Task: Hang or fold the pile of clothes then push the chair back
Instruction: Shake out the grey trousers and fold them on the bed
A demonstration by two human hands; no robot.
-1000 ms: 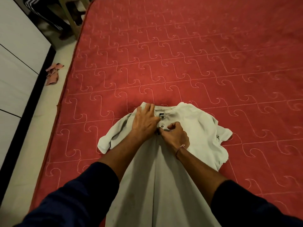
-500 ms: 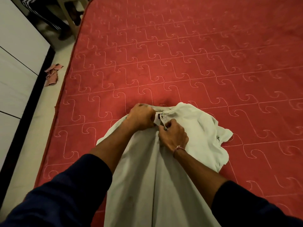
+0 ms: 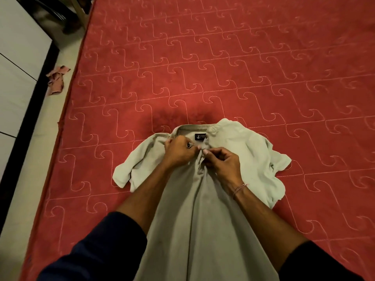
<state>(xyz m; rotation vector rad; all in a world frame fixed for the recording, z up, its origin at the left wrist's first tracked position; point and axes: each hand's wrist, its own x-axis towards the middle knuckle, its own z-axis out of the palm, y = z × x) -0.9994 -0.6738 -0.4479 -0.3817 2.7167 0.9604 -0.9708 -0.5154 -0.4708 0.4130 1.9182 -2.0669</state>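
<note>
A pale grey-green polo shirt (image 3: pixel 239 151) lies on the red quilted mattress (image 3: pixel 223 67), collar away from me, its body running down towards me between my arms. A black label shows inside the collar. My left hand (image 3: pixel 178 153) grips the left side of the shirt's button placket just below the collar. My right hand (image 3: pixel 221 165) pinches the right side of the placket with thumb and fingertips. The two hands meet at the placket. The shirt's sleeves lie crumpled at either side.
The mattress edge runs down the left, with a strip of pale floor (image 3: pixel 40 159) beside it. A crumpled pink cloth (image 3: pixel 56 79) lies on that floor. White wardrobe panels (image 3: pixel 16 63) with a dark base stand at far left. Chair legs (image 3: pixel 78 13) show at top left.
My left hand went from lying flat on the collar to gripping the placket. My right hand shifted slightly up and pinches the opposite edge. The collar now lies more open, showing the label.
</note>
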